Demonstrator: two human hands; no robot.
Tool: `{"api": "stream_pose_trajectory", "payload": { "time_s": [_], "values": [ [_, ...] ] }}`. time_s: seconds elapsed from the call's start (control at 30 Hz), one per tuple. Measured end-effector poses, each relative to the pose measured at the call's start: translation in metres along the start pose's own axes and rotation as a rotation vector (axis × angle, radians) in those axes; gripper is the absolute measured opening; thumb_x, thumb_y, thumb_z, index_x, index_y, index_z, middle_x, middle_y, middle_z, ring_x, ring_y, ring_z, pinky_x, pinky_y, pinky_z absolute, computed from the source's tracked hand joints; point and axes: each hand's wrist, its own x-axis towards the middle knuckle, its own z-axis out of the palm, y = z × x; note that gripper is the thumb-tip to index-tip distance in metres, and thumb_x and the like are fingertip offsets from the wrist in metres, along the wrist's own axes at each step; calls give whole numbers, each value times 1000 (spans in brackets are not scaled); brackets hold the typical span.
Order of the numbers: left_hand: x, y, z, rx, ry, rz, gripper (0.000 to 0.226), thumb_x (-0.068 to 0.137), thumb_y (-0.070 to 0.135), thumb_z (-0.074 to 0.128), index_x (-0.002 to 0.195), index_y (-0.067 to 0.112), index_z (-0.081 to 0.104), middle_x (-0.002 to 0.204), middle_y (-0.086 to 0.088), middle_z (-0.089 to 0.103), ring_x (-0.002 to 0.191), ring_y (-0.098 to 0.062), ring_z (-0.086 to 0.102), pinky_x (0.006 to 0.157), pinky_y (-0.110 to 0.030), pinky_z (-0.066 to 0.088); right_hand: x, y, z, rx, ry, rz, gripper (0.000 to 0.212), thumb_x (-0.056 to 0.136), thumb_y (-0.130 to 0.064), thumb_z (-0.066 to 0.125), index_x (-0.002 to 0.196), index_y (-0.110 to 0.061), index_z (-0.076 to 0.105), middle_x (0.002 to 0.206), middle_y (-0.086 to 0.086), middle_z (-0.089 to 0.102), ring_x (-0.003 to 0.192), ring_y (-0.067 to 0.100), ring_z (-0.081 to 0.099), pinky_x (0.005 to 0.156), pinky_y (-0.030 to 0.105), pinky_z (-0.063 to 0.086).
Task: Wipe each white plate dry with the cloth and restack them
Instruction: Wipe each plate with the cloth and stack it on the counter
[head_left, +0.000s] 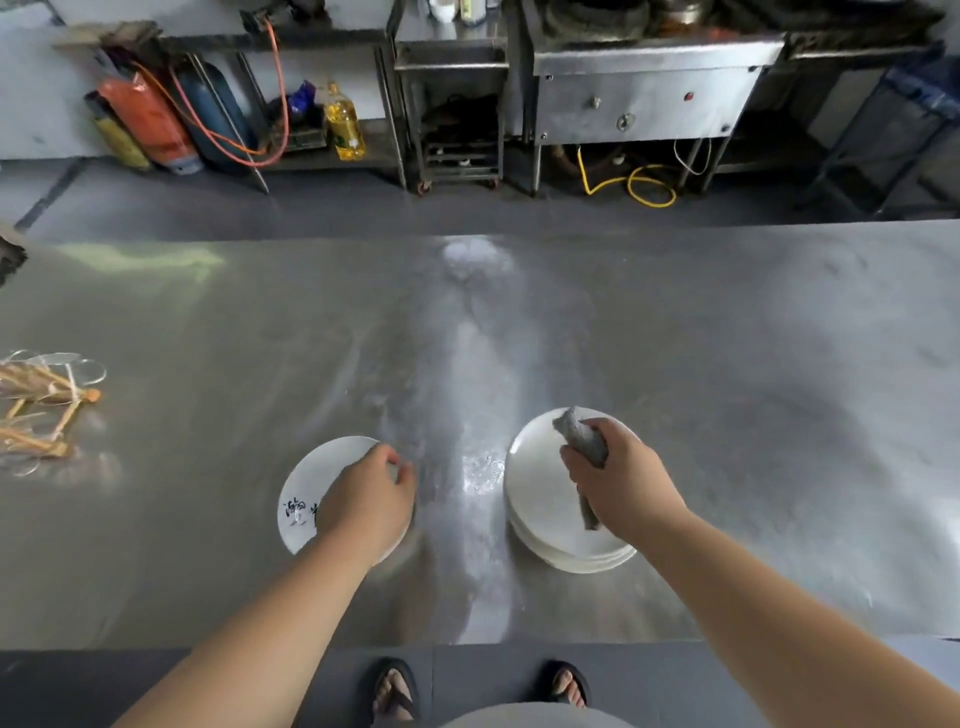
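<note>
A: Status, quick.

B: R grip (623, 483) clenched round cloth (582, 436), held over stack (540, 499), right of centre on bench (727, 364). Cloth's top end sticks out past the knuckles; its tail hangs toward the stack. L grip (369, 499) is on lone plate (311, 478), left of the stack w/ bare steel between. Fingers lie at the plate's right rim. Hooked round it or only resting, can't tell; the hand itself blocks the view.

A: What could go wrong?

B: My read, three things.
1. Lone plate lifted by one rim w/ a damp hand could slip and chip on the steel.
2. Stack's lower plates sit a bit offset toward the near side. A hard wipe or a careless restack could shove them further.
3. Cloth is bunched tight, so little of it would touch the plate. Risk of streaks unless it's opened out.

A: Any writing?

B: Black brush-style characters (301, 509) on the lone plate's near-left part, half under the L wrist. Not legible. Stack's top plate is plain. Yellow bottle (344, 124) on the far shelf has a label, too small to read.
</note>
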Motion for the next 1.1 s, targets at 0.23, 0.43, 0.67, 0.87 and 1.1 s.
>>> {"api": "stream_pose_trajectory", "payload": {
  "time_s": [0.23, 0.43, 0.67, 0.87, 1.1],
  "values": [
    [27, -138, -25, -17, 64, -176, 18, 97, 45, 58, 108, 30, 60, 95, -1, 74, 85, -30, 69, 78, -40, 59, -4, -67, 104, 23, -173, -48, 9, 93, -43, 58, 97, -34, 58, 67, -2, 73, 64, 14, 69, 73, 37, 58],
    [48, -187, -19, -20, 7, -102, 31, 93, 59, 59, 90, 28, 53, 85, 8, 66, 81, -26, 64, 71, -36, 53, 15, -77, 178, -66, -125, 111, 16, 96, -43, 58, 105, -30, 61, 81, -6, 70, 75, 13, 66, 66, 31, 53],
    [62, -196, -18, 45, -81, 95, 41, 96, 47, 62, 69, 23, 43, 62, 4, 55, 63, -29, 57, 59, -37, 51, 20, -85, 224, -115, -98, 179, 11, 90, -41, 60, 101, -37, 61, 87, -6, 67, 59, 10, 64, 35, 14, 39],
    [59, -185, -25, 22, -130, 50, 39, 98, 50, 60, 74, 23, 45, 69, 7, 56, 60, -15, 50, 54, -33, 33, 14, -87, 235, -16, 8, 300, 23, 92, -40, 62, 111, -31, 54, 87, 1, 70, 69, 27, 71, 52, 36, 59],
    [57, -169, -61, -163, -103, 87, 37, 99, 37, 62, 75, 19, 41, 64, 3, 54, 56, -21, 47, 50, -33, 32, 7, -111, 216, 112, 57, 260, 9, 92, -34, 65, 96, -29, 60, 58, -10, 68, 41, 7, 61, 37, 15, 40]
  ]
}}
